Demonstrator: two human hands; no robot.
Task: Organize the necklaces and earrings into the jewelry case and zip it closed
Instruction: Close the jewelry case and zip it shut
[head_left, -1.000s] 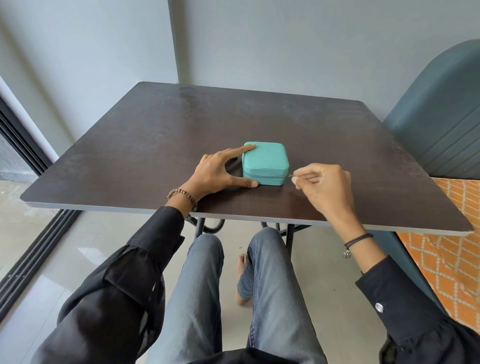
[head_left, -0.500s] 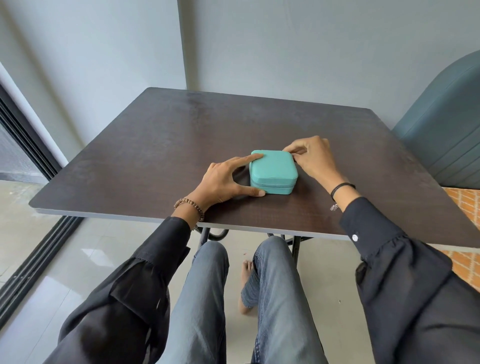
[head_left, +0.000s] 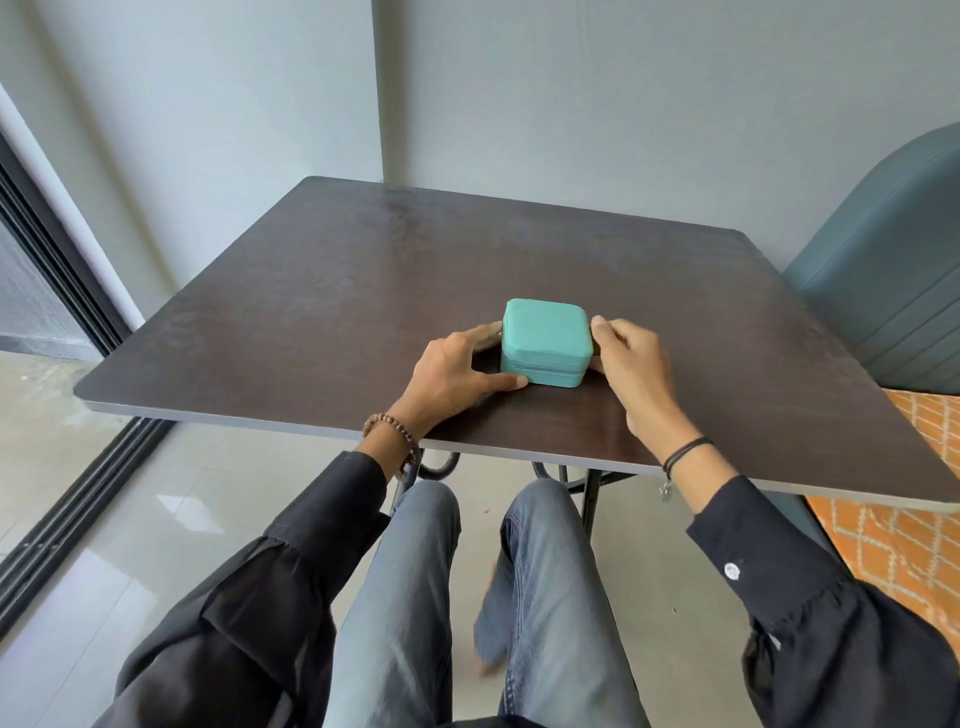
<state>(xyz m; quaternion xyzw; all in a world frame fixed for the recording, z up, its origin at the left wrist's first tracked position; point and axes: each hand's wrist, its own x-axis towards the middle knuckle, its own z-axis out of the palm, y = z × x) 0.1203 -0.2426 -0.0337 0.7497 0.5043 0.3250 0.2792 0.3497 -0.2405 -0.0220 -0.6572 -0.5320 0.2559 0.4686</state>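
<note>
The teal jewelry case (head_left: 545, 338) is sitting with its lid down near the front of the dark tabletop (head_left: 337, 291), between the two hands; no necklaces or earrings are showing outside it, so I am judging them to be packed inside. The left hand (head_left: 452, 371) is bracing the case's left wall; its grip is lying open, with thumb and forefinger stretched straight and touching the near and far left corners. The right hand (head_left: 631, 369) is curling its grip around the case's right wall, with the thumb sitting low by the zip seam (head_left: 550, 368); I cannot tell whether it is pinching the pull, since the fingers are hiding that side.

The step in hand is looking like the last of the zipping; the seam across the front face is reading as one thin closed line, though the back run is lying out of view. To do it well, the left hand should be pressing the case down against the direction of the pull, so it is not sliding on the smooth tabletop; the right should be drawing the pull level with the seam and slowing at each rounded corner, where teeth are likely to bind; a chain caught in the teeth is the risk, so any resistance is calling for backing off rather than forcing.
</note>
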